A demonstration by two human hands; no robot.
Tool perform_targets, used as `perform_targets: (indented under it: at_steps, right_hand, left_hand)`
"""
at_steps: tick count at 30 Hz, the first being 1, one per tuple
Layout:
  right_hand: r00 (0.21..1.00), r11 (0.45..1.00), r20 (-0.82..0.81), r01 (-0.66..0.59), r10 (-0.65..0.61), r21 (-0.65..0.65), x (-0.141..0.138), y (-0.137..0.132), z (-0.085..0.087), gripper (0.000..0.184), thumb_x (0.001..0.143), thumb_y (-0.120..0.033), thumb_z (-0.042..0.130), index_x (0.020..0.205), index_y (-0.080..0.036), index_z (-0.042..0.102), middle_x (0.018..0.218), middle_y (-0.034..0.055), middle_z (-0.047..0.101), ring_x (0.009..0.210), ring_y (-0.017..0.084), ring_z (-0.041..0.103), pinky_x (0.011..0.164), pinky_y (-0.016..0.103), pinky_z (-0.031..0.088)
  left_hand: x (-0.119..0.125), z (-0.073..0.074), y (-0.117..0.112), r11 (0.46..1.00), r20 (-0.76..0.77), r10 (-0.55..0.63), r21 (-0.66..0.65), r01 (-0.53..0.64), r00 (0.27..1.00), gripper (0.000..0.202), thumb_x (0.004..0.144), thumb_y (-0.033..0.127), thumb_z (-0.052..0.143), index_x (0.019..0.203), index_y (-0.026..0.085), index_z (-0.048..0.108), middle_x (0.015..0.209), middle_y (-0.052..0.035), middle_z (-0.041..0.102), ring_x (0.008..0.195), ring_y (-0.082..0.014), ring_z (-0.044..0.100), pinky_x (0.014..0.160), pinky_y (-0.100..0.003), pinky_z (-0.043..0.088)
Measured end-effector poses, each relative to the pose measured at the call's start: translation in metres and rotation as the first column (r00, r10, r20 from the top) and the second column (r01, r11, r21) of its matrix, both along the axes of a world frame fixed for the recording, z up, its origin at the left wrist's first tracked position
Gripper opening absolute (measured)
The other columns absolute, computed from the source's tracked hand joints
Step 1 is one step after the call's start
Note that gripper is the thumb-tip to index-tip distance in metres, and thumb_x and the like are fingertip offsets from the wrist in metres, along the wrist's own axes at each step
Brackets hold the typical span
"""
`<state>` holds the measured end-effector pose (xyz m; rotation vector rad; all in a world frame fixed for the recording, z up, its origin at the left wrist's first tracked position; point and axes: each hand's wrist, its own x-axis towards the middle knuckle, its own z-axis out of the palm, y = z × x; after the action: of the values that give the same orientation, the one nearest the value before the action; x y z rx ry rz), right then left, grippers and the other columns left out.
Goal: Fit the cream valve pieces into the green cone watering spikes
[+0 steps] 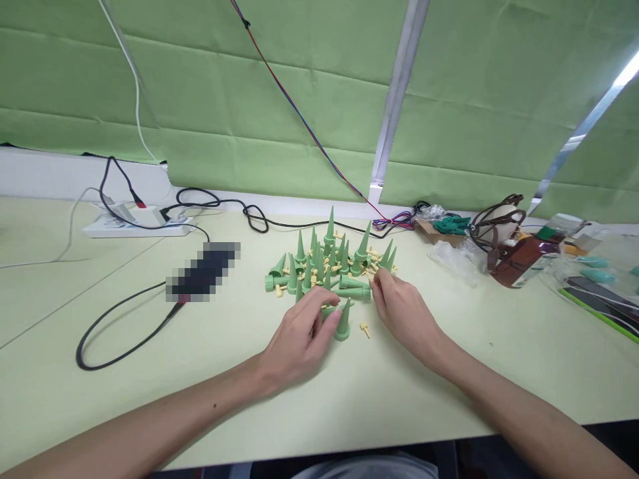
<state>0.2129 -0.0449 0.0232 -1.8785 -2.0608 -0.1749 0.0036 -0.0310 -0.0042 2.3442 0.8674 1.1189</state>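
Observation:
A heap of several green plastic cone spikes with small yellow pegs lies mid-table. My left hand rests at the heap's near edge, fingers curled around a green cone that stands upright beside it. My right hand reaches into the heap's right side, fingertips pinched at a lying green cone; what the pinch holds is too small to name. A loose yellow peg lies between my hands.
A black cable loops at the left, near a blurred dark device and a white power strip. At the right lie plastic bags, a brown strapped item and a phone. A green backdrop stands behind.

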Motion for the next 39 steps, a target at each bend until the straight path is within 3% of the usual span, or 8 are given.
perform_targets:
  at_steps: [3, 6, 11, 14, 19, 25, 33, 39]
  right_hand:
    - [0.98, 0.972, -0.123, -0.127, 0.153, 0.199, 0.002, 0.002, -0.005, 0.017, 0.104, -0.019, 0.037, 0.094, -0.018, 0.05, 0.08, 0.0055, 0.063, 0.063, 0.018, 0.059, 0.058, 0.026, 0.038]
    - [0.904, 0.887, -0.185, -0.307, 0.385, 0.345, 0.001, 0.002, -0.013, 0.016, 0.105, -0.021, 0.039, 0.099, -0.018, 0.053, 0.083, 0.0054, 0.064, 0.068, 0.016, 0.061, 0.061, 0.025, 0.043]
    - [0.778, 0.764, -0.178, -0.498, 0.603, 0.411, -0.006, 0.001, -0.022, 0.016, 0.105, -0.02, 0.04, 0.103, -0.019, 0.057, 0.083, 0.0047, 0.066, 0.071, 0.016, 0.062, 0.062, 0.025, 0.047]
    - [0.733, 0.733, -0.201, -0.534, 0.65, 0.423, -0.008, 0.001, -0.024, 0.017, 0.105, -0.02, 0.04, 0.104, -0.02, 0.058, 0.082, 0.0045, 0.067, 0.071, 0.016, 0.063, 0.063, 0.026, 0.05]
    - [0.707, 0.738, -0.268, -0.519, 0.654, 0.431, -0.01, 0.002, -0.029, 0.015, 0.103, -0.02, 0.045, 0.102, -0.02, 0.06, 0.082, 0.0046, 0.067, 0.071, 0.015, 0.064, 0.064, 0.026, 0.052]
    - [0.679, 0.8, -0.427, -0.464, 0.597, 0.38, -0.012, 0.002, -0.03, 0.015, 0.101, -0.022, 0.048, 0.099, -0.019, 0.062, 0.083, 0.0045, 0.068, 0.071, 0.015, 0.065, 0.064, 0.026, 0.053]
    - [0.668, 0.801, -0.445, -0.456, 0.596, 0.389, -0.012, 0.001, -0.028, 0.015, 0.1, -0.024, 0.05, 0.095, -0.019, 0.064, 0.079, 0.0041, 0.068, 0.07, 0.016, 0.064, 0.064, 0.027, 0.053]
    - [0.658, 0.804, -0.466, -0.44, 0.592, 0.399, -0.012, 0.002, -0.027, 0.01, 0.098, -0.023, 0.054, 0.096, -0.018, 0.064, 0.084, 0.0047, 0.068, 0.072, 0.015, 0.063, 0.063, 0.025, 0.052]
  left_hand:
    - [0.0, 0.0, 0.002, 0.999, -0.004, 0.032, 0.018, -0.032, 0.999, 0.016, 0.103, 0.023, 0.04, 0.106, 0.021, 0.055, 0.095, -0.002, 0.062, 0.065, -0.0109, 0.053, 0.065, -0.025, 0.043]
    - [0.001, 0.0, 0.004, 0.997, 0.007, 0.069, 0.022, -0.069, 0.998, 0.018, 0.104, 0.022, 0.04, 0.11, 0.021, 0.057, 0.1, -0.0029, 0.064, 0.073, -0.013, 0.058, 0.069, -0.025, 0.045]
    - [0.003, -0.001, 0.006, 0.996, 0.016, 0.091, -0.019, -0.091, 0.996, 0.018, 0.103, 0.024, 0.043, 0.112, 0.022, 0.058, 0.101, -0.0036, 0.067, 0.079, -0.0149, 0.062, 0.072, -0.026, 0.047]
    - [0.002, -0.001, 0.006, 0.999, -0.008, 0.047, -0.025, -0.047, 0.999, 0.02, 0.103, 0.024, 0.042, 0.101, 0.02, 0.062, 0.091, -0.003, 0.067, 0.079, -0.0153, 0.061, 0.071, -0.026, 0.047]
    - [0.001, -0.002, 0.005, 0.999, -0.007, 0.023, -0.04, -0.023, 1.0, 0.021, 0.103, 0.023, 0.042, 0.101, 0.019, 0.063, 0.088, -0.0025, 0.066, 0.073, -0.0135, 0.059, 0.068, -0.024, 0.045]
    - [0.001, -0.002, 0.004, 0.996, 0.019, 0.037, -0.077, -0.036, 0.999, 0.018, 0.101, 0.029, 0.049, 0.11, 0.019, 0.06, 0.085, -0.0005, 0.065, 0.055, -0.0095, 0.05, 0.055, -0.023, 0.04]
    - [0.002, 0.003, 0.009, 1.0, 0.028, 0.027, 0.011, -0.028, 0.999, 0.021, 0.102, 0.025, 0.045, 0.096, 0.019, 0.064, 0.085, -0.002, 0.065, 0.075, -0.0138, 0.059, 0.069, -0.024, 0.046]
    - [0.002, 0.001, 0.009, 1.0, 0.046, -0.002, 0.027, 0.001, 0.999, 0.019, 0.101, 0.019, 0.046, 0.095, 0.018, 0.064, 0.086, -0.0033, 0.064, 0.077, -0.0144, 0.059, 0.071, -0.025, 0.046]
